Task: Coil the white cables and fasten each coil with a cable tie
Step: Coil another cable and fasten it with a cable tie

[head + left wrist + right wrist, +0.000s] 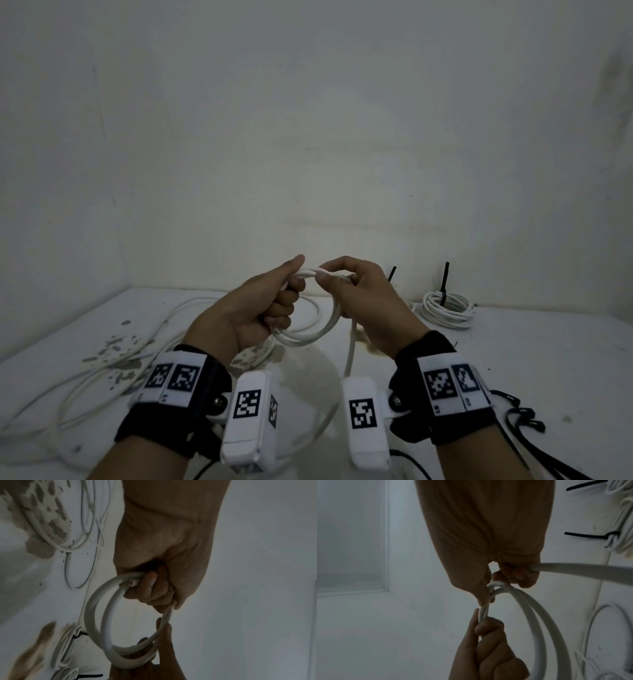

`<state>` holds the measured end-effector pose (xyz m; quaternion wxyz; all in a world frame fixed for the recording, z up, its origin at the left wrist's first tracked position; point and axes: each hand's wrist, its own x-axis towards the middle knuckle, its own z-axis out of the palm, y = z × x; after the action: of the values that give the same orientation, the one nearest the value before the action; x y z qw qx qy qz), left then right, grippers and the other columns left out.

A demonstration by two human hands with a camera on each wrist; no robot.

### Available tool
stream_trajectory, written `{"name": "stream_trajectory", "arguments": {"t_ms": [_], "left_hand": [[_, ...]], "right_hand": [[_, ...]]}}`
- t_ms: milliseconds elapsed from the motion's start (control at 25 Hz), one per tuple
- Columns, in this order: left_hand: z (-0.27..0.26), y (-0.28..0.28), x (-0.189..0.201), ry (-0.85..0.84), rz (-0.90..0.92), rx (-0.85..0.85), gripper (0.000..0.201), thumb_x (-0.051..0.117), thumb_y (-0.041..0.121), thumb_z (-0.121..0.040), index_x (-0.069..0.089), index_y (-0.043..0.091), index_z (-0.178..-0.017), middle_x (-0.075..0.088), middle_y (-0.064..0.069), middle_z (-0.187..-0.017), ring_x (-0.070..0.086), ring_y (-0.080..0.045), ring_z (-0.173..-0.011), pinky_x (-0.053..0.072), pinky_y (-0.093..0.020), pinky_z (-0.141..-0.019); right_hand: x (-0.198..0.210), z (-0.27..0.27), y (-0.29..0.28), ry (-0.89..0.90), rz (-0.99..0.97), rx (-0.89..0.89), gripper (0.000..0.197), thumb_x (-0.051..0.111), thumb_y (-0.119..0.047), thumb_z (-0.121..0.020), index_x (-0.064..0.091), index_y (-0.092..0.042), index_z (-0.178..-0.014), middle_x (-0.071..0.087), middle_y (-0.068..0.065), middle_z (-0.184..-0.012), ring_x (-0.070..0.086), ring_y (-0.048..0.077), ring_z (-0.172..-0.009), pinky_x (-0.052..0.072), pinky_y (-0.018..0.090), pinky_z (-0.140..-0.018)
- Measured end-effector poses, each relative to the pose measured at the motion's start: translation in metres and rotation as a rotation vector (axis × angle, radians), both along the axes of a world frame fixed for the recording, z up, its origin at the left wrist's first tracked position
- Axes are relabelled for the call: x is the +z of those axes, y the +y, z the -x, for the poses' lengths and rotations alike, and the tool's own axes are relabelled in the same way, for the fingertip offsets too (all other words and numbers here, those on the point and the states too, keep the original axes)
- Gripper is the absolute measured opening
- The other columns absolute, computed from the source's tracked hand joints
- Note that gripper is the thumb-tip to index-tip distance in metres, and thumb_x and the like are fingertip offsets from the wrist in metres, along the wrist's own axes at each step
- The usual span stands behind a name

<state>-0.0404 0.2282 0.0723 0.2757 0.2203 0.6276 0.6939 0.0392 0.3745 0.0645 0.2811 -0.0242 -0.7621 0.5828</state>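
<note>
**Both hands on a small white coil, held above the table**

Your left hand (255, 308) has its fingers curled round the white cable coil (310, 334), gripping the top of the loop with the thumb laid along it. Your right hand (363, 301) pinches the same strands just beside it, at about 12 o'clock on the loop, thumb and forefinger closed on the cable. The left wrist view shows two turns of cable (101, 615) leaving your fist, with one cut end tucked at your fingertips. From your right hand a loose tail (350, 353) runs down toward 6 o'clock to the white table (513, 359).

At 2 o'clock from your hands lies a finished coil (448, 308), bound with a black cable tie (444, 282) whose tail stands upright. Another black tie tail (392, 274) shows just behind your right hand. Loose white cables (102, 370) sprawl across the table from 8 to 10 o'clock, over patches of chipped paint (116, 346).
</note>
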Motion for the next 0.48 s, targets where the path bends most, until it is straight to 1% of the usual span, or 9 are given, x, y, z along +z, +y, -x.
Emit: {"name": "stream_trajectory", "arguments": {"t_ms": [80, 160, 240, 280, 360, 440, 480], "left_hand": [[-0.0009, 0.0004, 0.0003, 0.017, 0.025, 0.013, 0.045, 0.055, 0.051, -0.093, 0.043, 0.021, -0.063, 0.016, 0.008, -0.051, 0.011, -0.006, -0.037, 0.011, -0.019, -0.038], [-0.0019, 0.0007, 0.0003, 0.031, 0.05, 0.01, 0.044, 0.054, 0.051, -0.094, 0.044, 0.02, -0.063, 0.017, 0.008, -0.052, 0.011, -0.006, -0.037, 0.011, -0.019, -0.038], [-0.0022, 0.0011, -0.0011, 0.046, 0.067, -0.002, 0.045, 0.053, 0.051, -0.095, 0.045, 0.02, -0.063, 0.017, 0.008, -0.052, 0.01, -0.006, -0.038, 0.011, -0.019, -0.038], [-0.0022, 0.0018, -0.0015, 0.055, 0.072, -0.003, 0.045, 0.052, 0.051, -0.095, 0.044, 0.02, -0.063, 0.017, 0.007, -0.052, 0.01, -0.006, -0.038, 0.011, -0.019, -0.038], [-0.0015, 0.003, -0.003, 0.068, 0.066, 0.017, 0.046, 0.051, 0.052, -0.095, 0.043, 0.02, -0.063, 0.017, 0.007, -0.051, 0.01, -0.006, -0.038, 0.011, -0.02, -0.038], [0.001, 0.0033, -0.0029, 0.07, 0.027, 0.052, 0.045, 0.052, 0.051, -0.095, 0.044, 0.019, -0.064, 0.019, 0.007, -0.05, 0.012, -0.007, -0.037, 0.012, -0.019, -0.037], [0.0028, 0.0031, -0.0023, 0.055, -0.013, 0.067, 0.044, 0.053, 0.05, -0.095, 0.045, 0.018, -0.065, 0.02, 0.008, -0.05, 0.012, -0.006, -0.037, 0.013, -0.019, -0.036]], "right_hand": [[0.0021, 0.0, 0.0003, 0.003, 0.035, -0.006, 0.003, 0.073, -0.016, -0.089, 0.072, -0.013, -0.087, 0.051, 0.009, -0.07, 0.042, 0.015, -0.062, 0.037, 0.02, -0.053], [0.0023, 0.0006, 0.0027, 0.017, 0.05, -0.035, 0.004, 0.075, -0.014, -0.087, 0.072, -0.014, -0.085, 0.054, 0.011, -0.076, 0.047, 0.018, -0.069, 0.041, 0.025, -0.06], [0.0015, 0.0009, 0.005, 0.026, 0.055, -0.046, 0.004, 0.077, -0.012, -0.085, 0.073, -0.013, -0.085, 0.056, 0.012, -0.078, 0.049, 0.02, -0.073, 0.042, 0.031, -0.067], [0.0019, 0.0005, 0.0059, 0.023, 0.043, -0.045, 0.004, 0.077, -0.013, -0.085, 0.073, -0.013, -0.085, 0.056, 0.013, -0.078, 0.048, 0.02, -0.072, 0.041, 0.032, -0.067], [0.0024, -0.0017, 0.0083, -0.009, -0.011, -0.033, 0.006, 0.076, -0.017, -0.087, 0.073, -0.013, -0.089, 0.054, 0.011, -0.073, 0.045, 0.018, -0.066, 0.039, 0.028, -0.061], [0.0019, -0.0057, 0.0094, -0.076, -0.082, 0.004, 0.009, 0.073, -0.02, -0.089, 0.071, -0.015, -0.097, 0.05, 0.003, -0.064, 0.041, 0.011, -0.056, 0.037, 0.024, -0.055], [0.0015, -0.0081, 0.0079, -0.117, -0.124, 0.03, 0.011, 0.071, -0.019, -0.091, 0.069, -0.019, -0.102, 0.047, -0.001, -0.061, 0.04, 0.009, -0.053, 0.038, 0.025, -0.053]]}}
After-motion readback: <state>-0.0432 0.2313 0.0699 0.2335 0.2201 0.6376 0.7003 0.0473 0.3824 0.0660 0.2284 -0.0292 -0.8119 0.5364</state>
